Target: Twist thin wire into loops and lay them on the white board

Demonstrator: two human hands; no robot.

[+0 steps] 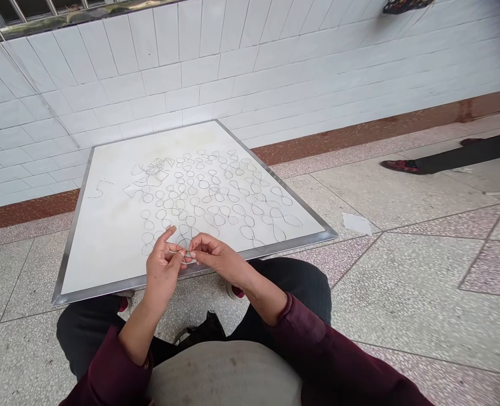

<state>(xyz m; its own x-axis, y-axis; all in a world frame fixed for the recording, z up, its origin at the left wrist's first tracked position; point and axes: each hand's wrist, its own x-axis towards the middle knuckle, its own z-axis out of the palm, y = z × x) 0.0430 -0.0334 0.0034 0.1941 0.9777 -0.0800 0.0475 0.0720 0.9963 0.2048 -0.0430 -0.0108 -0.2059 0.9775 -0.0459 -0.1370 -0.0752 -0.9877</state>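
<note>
My left hand (163, 265) and my right hand (211, 256) meet over the near edge of a white board (106, 248) with a metal rim. Both pinch a thin wire loop (185, 251) between thumb and fingers. Many figure-eight wire loops (216, 194) lie spread over the board's middle and right. A tangle of bent wire (152, 172) lies at the far left of them, and one small stray piece of wire (100, 189) lies further left.
The board rests low over my knees on a speckled stone floor (402, 282). A white tiled wall (233, 73) rises behind it. Another person's leg and dark shoe (402, 166) reach in at the right. A white paper scrap (357, 224) lies on the floor.
</note>
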